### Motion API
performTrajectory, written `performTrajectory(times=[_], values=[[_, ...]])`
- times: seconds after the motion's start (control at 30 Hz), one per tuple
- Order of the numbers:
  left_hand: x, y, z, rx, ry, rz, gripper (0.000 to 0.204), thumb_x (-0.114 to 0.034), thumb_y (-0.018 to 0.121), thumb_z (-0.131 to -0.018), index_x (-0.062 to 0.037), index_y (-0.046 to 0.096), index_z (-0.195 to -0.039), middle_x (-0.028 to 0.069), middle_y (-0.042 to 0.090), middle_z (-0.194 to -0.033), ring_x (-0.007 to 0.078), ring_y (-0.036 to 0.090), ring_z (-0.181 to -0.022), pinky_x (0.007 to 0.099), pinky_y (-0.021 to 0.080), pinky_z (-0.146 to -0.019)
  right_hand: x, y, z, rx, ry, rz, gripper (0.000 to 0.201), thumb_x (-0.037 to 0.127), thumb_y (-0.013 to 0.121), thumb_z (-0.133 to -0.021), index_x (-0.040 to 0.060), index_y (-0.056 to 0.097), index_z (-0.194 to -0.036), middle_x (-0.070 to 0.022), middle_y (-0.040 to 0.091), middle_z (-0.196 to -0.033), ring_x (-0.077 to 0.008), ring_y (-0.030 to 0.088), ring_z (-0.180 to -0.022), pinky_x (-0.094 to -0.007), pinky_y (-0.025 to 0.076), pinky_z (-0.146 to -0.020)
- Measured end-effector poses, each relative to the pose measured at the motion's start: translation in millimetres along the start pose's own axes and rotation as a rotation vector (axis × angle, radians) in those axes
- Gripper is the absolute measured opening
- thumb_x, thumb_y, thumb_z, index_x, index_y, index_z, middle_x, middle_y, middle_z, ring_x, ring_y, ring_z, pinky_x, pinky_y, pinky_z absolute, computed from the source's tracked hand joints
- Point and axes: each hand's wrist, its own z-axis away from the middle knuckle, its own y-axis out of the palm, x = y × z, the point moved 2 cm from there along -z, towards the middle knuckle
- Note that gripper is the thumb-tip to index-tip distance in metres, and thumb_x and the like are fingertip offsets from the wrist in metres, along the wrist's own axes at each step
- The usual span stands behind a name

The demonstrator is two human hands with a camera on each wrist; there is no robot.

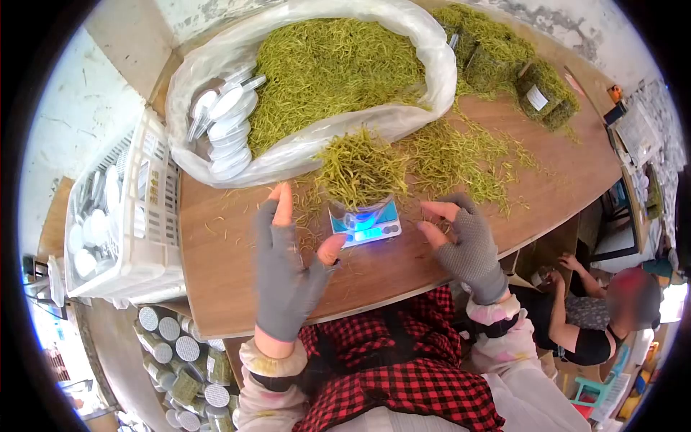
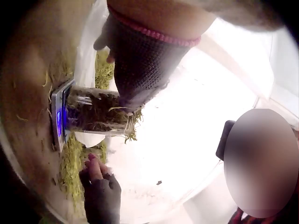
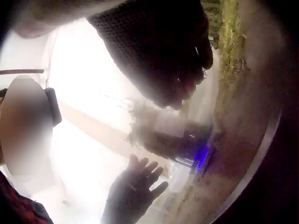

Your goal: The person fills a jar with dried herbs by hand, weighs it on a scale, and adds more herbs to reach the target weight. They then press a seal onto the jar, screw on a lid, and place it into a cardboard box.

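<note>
A clear jar point(image 2: 93, 112) heaped with green-brown dried strands point(image 1: 360, 169) stands on a small digital scale point(image 1: 371, 229) with a lit blue display. To the jar's left is my left hand point(image 1: 284, 270) in a grey fingerless glove, fingers extended and thumb apart, holding nothing. On the other side my right hand point(image 1: 468, 248), gloved alike, has its thumb and forefinger pointing toward the scale with a gap between them. In the head view neither hand touches the jar or scale.
Behind the jar lies a large plastic bag point(image 1: 302, 137) with strands and stacked lids point(image 1: 230, 133). Loose strands point(image 1: 468, 158) cover the table's right part. Filled jars point(image 1: 543, 97) stand at back right. A lid crate point(image 1: 137, 216) is left; another person point(image 1: 583, 317) sits right.
</note>
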Motion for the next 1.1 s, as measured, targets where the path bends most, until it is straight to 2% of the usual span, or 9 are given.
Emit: performTrajectory(times=[0.33, 0.53, 0.7, 0.83, 0.9, 1.03, 1.1], values=[[-6, 4, -4, -0.003, 0.035, -0.011, 0.086, -0.018, 0.082, -0.09, -0.0028, 0.036, -0.161, 0.0227, 0.047, -0.152, 0.0368, 0.048, -0.14, 0.0443, 0.038, -0.117, 13, -3, -13, -0.008, -0.09, -0.022, 0.045, 0.019, 0.084, -0.088, 0.0102, 0.07, -0.13, -0.0182, 0.065, -0.113, -0.0346, 0.067, -0.1, -0.0411, 0.055, -0.085], [-10, 8, -8, -0.012, 0.076, -0.012, 0.088, -0.022, 0.084, -0.09, -0.002, 0.035, -0.161, 0.0246, 0.045, -0.153, 0.0382, 0.047, -0.142, 0.0455, 0.038, -0.118, 31, -9, -26, -0.072, -0.149, -0.05, 0.055, 0.018, 0.083, -0.088, 0.0063, 0.065, -0.139, -0.0165, 0.064, -0.116, -0.0345, 0.064, -0.106, -0.0411, 0.052, -0.092], [-13, 16, -15, 0.005, 0.085, 0.034, 0.095, -0.022, 0.086, -0.087, -0.0007, 0.031, -0.162, 0.0246, 0.045, -0.153, 0.0379, 0.047, -0.142, 0.0449, 0.038, -0.118, 44, -8, -33, -0.068, -0.266, -0.038, 0.059, 0.018, 0.083, -0.089, 0.005, 0.062, -0.141, -0.0189, 0.062, -0.122, -0.0363, 0.062, -0.11, -0.0426, 0.052, -0.094], [-13, 21, -18, 0.017, 0.046, 0.065, 0.099, -0.021, 0.087, -0.086, -0.0014, 0.028, -0.163, 0.024, 0.046, -0.153, 0.0373, 0.048, -0.141, 0.0442, 0.039, -0.117, 49, -3, -36, -0.044, -0.272, -0.051, 0.059, 0.017, 0.084, -0.088, 0.0053, 0.062, -0.141, -0.0202, 0.06, -0.125, -0.0372, 0.062, -0.111, -0.0433, 0.052, -0.094], [-8, 25, -17, -0.042, 0.012, 0.235, 0.104, -0.02, 0.089, -0.084, -0.0017, 0.026, -0.164, 0.0226, 0.046, -0.152, 0.036, 0.05, -0.138, 0.0436, 0.04, -0.116, 51, -4, -37, -0.084, -0.268, -0.075, 0.06, 0.016, 0.084, -0.087, 0.005, 0.061, -0.141, -0.02, 0.059, -0.126, -0.0371, 0.061, -0.113, -0.0434, 0.052, -0.095], [3, 8, -10, -0.042, -0.036, 0.11, 0.106, -0.022, 0.091, -0.081, -0.0015, 0.027, -0.164, 0.0213, 0.046, -0.151, 0.0347, 0.05, -0.136, 0.0427, 0.04, -0.116, 33, -13, -32, -0.11, -0.201, -0.058, 0.055, 0.014, 0.084, -0.087, 0.0055, 0.064, -0.137, -0.0196, 0.061, -0.123, -0.0368, 0.063, -0.11, -0.0428, 0.053, -0.091], [9, 1, -6, -0.031, -0.101, 0.084, 0.107, -0.023, 0.092, -0.08, -0.0016, 0.029, -0.163, 0.0209, 0.046, -0.15, 0.0345, 0.05, -0.136, 0.0427, 0.04, -0.115, 21, -14, -28, -0.064, -0.225, 0.013, 0.046, 0.017, 0.084, -0.087, 0.0074, 0.069, -0.13, -0.0184, 0.065, -0.114, -0.0377, 0.065, -0.105, -0.0437, 0.054, -0.087]])
